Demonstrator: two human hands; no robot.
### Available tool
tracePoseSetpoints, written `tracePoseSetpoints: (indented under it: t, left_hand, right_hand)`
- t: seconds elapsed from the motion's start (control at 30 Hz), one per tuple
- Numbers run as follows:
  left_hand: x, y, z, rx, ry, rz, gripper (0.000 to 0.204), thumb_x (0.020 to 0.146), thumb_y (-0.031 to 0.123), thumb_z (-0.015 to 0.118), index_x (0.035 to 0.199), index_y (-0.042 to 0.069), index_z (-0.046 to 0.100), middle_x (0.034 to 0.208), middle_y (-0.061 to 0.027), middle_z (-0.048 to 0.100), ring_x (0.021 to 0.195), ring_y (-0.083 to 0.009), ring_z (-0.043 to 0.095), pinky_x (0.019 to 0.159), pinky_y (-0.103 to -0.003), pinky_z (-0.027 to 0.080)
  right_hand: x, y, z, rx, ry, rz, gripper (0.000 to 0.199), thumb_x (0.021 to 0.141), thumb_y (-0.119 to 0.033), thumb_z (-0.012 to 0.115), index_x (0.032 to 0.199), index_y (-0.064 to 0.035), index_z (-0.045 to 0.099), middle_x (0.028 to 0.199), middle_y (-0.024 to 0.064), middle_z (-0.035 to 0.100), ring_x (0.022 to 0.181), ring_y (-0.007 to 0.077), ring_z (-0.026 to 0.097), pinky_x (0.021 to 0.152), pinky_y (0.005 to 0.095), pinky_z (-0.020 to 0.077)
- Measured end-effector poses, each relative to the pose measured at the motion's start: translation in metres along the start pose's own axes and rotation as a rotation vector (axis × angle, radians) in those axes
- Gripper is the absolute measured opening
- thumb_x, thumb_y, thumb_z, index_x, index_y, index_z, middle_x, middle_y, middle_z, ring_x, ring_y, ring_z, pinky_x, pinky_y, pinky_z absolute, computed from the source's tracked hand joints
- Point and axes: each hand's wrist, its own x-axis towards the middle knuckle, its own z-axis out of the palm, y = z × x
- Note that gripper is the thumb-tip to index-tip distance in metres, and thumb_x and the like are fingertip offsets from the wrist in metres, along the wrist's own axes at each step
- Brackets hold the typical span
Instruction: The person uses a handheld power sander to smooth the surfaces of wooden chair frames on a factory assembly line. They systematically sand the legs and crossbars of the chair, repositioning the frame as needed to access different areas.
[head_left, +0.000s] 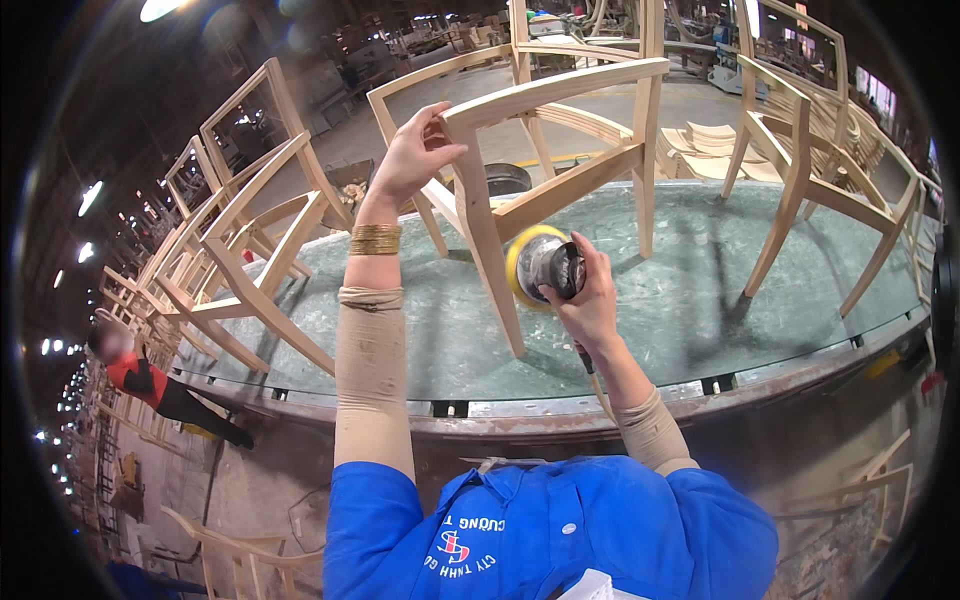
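A bare wooden chair frame (545, 205) stands in front of me on a green-topped table (420, 330). My left hand (412, 155) grips the top corner of that frame, fingers curled over the wood beside its near leg. In my right hand (588, 300) is an orbital sander (545, 268) with a black and silver body and a yellow pad. The pad is tilted on edge against or just beside the near leg; exact contact is hard to make out. From the sander a hose (601, 395) runs down past my right wrist.
More chair frames stand along the table, one at the left (262, 230) and one at the right (800, 185). Curved wooden pieces (700, 148) are stacked beyond the table. A person in a red and black top (138, 375) stands at far left. Another wooden frame (240, 540) is behind, lower left.
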Motion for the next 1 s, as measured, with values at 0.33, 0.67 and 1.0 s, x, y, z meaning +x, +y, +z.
tracePoseSetpoints:
  t: [0.33,0.67,1.0]
  left_hand:
    - [-0.103,-0.149,0.014,-0.387,0.227,-0.506,0.068,0.091,0.048,0.049,0.144,0.008,0.032,0.145,-0.011,0.038,0.135,-0.0258,0.031,0.102,-0.043,0.032]
    - [-0.105,-0.167,0.092,-1.002,0.169,-0.412,0.058,0.103,0.027,0.037,0.152,0.022,0.007,0.141,-0.0042,0.042,0.123,-0.02,0.048,0.103,-0.035,0.04]
    - [-0.108,-0.151,0.099,-1.015,0.192,-0.486,0.061,0.101,0.016,0.036,0.153,0.022,0.003,0.146,-0.0026,0.038,0.129,-0.019,0.043,0.106,-0.037,0.036]
  right_hand:
    - [0.058,-0.05,0.05,0.067,0.277,-0.344,0.079,0.066,-0.003,0.08,0.134,-0.0194,0.044,0.113,0.0154,0.047,0.097,0.036,0.058,0.077,0.0406,0.0532]
    - [0.056,-0.054,0.092,0.014,0.222,-0.324,0.072,0.067,-0.006,0.081,0.13,-0.0167,0.047,0.113,0.0157,0.047,0.096,0.0358,0.061,0.078,0.0418,0.0535]
    - [0.096,-0.063,0.076,0.023,0.249,-0.32,0.068,0.069,-0.007,0.079,0.129,-0.017,0.046,0.111,0.0173,0.048,0.093,0.0368,0.061,0.076,0.0406,0.0537]
